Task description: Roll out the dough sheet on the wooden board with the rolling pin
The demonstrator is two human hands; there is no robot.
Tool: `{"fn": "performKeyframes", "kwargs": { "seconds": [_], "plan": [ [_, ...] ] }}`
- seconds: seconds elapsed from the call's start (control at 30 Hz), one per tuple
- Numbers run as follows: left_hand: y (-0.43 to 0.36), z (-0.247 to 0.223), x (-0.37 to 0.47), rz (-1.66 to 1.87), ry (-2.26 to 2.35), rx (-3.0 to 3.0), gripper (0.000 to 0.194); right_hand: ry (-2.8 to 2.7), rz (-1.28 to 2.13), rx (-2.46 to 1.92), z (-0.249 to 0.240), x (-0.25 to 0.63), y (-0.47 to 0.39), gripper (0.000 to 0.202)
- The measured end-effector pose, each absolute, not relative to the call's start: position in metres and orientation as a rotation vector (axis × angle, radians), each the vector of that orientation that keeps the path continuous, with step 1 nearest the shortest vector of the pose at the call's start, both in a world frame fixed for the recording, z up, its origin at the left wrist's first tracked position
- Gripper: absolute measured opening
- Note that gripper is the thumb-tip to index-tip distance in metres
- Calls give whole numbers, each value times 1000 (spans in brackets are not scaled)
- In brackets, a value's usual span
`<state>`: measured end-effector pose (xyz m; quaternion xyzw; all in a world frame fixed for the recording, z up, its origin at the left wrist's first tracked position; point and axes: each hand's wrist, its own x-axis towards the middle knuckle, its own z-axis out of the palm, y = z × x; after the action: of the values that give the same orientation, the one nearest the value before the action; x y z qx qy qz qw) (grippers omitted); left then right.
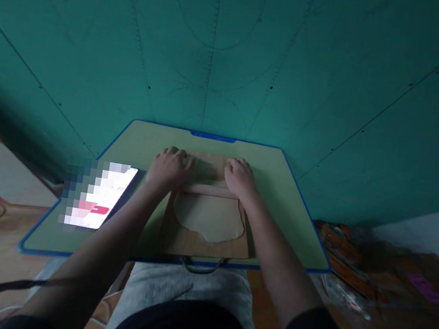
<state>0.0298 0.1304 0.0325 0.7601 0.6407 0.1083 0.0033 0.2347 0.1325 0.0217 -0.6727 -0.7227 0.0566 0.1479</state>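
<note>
A light-topped table point(288, 225) with blue edging stands with its far edge at a green wall point(226, 71) marked with scales, lines and curves. On the surface, a wooden board point(180, 243) reaches toward the middle of the near edge, where a dark curved handle point(203, 270) shows. A thin, uneven sheet of dough point(208, 218) lies on the board, its far side meeting a pale rolling pin point(210, 191). The left hand point(170, 169) and right hand point(240, 178) lie over the pin's two ends, fingers bent and pointing toward the far edge; their grip is hidden. A lit phone point(118, 184), partly pixelated, lies by the left edge.
</note>
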Motion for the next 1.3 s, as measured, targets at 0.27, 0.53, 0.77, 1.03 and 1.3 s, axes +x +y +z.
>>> {"fn": "performKeyframes", "kwargs": {
  "seconds": [0.27, 0.53, 0.77, 1.03, 1.3],
  "plan": [
    [135, 37, 32, 340, 2042, 2361, 48, -1974, 92, -1988, 27, 231, 134, 30],
    [42, 7, 22, 522, 1974, 2620, 61, -2064, 25, -1793, 6, 234, 41, 47],
    [1, 6, 24, 509, 1836, 2709, 56, -2142, -114, -1699, 0, 235, -15, 45],
    [50, 26, 44, 345, 1961, 2562, 44, -1968, -31, -1880, 7, 233, 47, 38],
    [108, 33, 54, 259, 2002, 2447, 41, -1873, 212, -2070, 17, 240, 116, 35]
  ]
}}
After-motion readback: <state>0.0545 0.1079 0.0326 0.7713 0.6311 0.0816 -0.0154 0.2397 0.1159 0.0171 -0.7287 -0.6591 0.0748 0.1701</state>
